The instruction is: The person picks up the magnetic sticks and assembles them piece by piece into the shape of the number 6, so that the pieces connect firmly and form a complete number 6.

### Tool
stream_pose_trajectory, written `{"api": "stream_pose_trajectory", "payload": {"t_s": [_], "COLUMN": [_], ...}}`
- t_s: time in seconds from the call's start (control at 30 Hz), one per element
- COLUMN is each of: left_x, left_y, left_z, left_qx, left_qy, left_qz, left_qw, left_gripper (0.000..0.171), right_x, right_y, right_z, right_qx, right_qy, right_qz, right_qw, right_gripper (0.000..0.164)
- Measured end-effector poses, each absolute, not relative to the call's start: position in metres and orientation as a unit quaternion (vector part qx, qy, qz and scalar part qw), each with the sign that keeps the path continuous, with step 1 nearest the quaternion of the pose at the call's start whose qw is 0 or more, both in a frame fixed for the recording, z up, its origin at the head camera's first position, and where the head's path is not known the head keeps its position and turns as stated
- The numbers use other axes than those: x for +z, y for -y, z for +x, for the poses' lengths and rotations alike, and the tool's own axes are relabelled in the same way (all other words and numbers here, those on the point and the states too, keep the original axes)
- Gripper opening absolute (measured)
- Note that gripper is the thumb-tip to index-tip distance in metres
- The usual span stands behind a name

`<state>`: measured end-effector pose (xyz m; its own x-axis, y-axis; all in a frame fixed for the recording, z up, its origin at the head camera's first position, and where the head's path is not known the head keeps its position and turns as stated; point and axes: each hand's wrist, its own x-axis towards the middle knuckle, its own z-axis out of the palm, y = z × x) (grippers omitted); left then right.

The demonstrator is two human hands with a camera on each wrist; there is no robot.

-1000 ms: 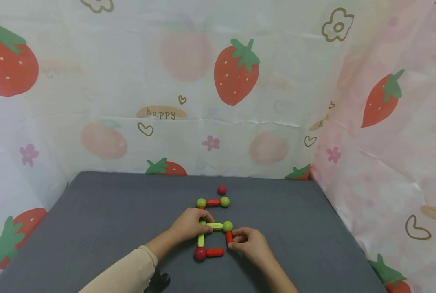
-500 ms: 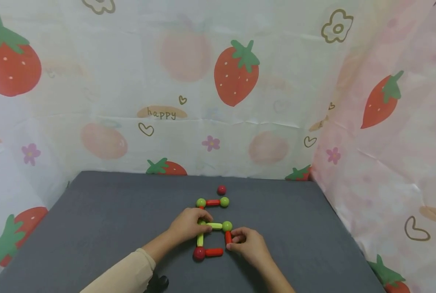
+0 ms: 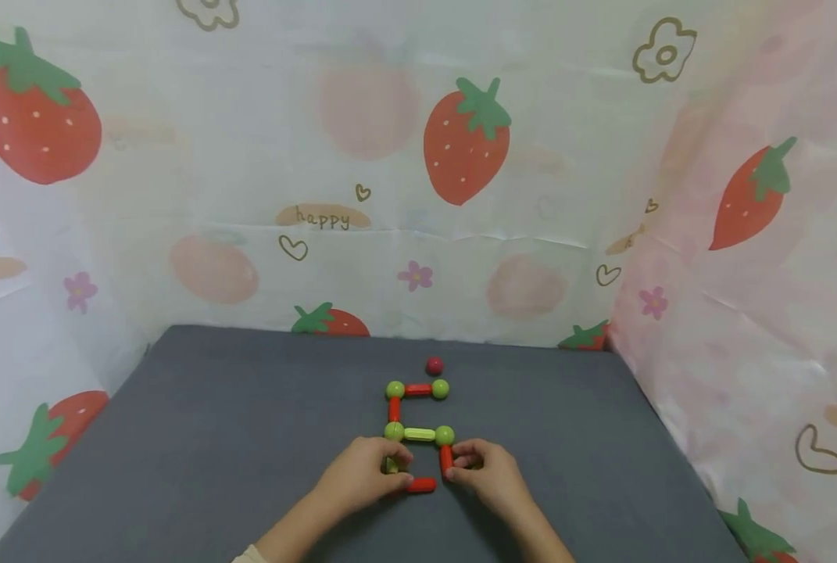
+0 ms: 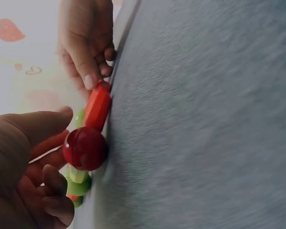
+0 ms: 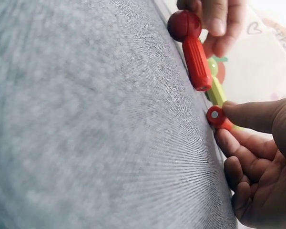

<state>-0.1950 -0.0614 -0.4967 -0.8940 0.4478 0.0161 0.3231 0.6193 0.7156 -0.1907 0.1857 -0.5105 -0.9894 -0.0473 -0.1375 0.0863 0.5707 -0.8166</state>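
Magnetic rods and balls form an open figure on the grey table. My right hand point(image 3: 491, 477) pinches a red magnetic rod point(image 3: 446, 461) between thumb and fingers. Its far end meets a green ball point(image 3: 445, 435), from which a yellow-green rod point(image 3: 419, 434) runs left to another green ball point(image 3: 394, 432). My left hand point(image 3: 358, 473) is around the near left corner, hiding it in the head view. In the left wrist view its thumb and fingers stand loosely spread about a dark red ball point(image 4: 86, 149). A second red rod point(image 3: 423, 485) extends from that ball towards the right hand.
Farther back, a red rod point(image 3: 419, 389) joins two green balls, and another red rod point(image 3: 395, 409) leads down from the left one. A loose red ball point(image 3: 435, 366) lies behind them. A strawberry-print cloth point(image 3: 362, 274) hangs behind the grey table point(image 3: 249, 407).
My left hand has moved from the middle left green ball towards the near dark red ball. The right hand keeps its pinch on the red rod. The head view has shifted slightly.
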Motion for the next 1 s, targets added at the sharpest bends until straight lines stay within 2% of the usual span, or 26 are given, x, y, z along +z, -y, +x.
{"api": "stream_pose_trajectory", "payload": {"t_s": [0.3, 0.53, 1.0], "left_x": [-0.507, -0.511, -0.520], "left_y": [0.060, 0.056, 0.057], "left_z": [-0.182, -0.177, -0.173], "left_qx": [0.381, 0.377, 0.406], "left_qy": [-0.890, -0.895, -0.887], "left_qz": [0.241, 0.222, 0.215], "left_qw": [0.062, 0.082, 0.053], "left_gripper": [0.031, 0.030, 0.025], "right_x": [-0.513, -0.509, -0.503], "right_y": [-0.186, -0.184, -0.183], "right_z": [-0.191, -0.191, -0.190], "right_qx": [-0.462, -0.453, -0.436], "right_qy": [-0.884, -0.888, -0.896], "right_qz": [0.018, 0.016, 0.013], "right_qw": [0.073, 0.074, 0.086], "right_gripper": [0.037, 0.036, 0.034]}}
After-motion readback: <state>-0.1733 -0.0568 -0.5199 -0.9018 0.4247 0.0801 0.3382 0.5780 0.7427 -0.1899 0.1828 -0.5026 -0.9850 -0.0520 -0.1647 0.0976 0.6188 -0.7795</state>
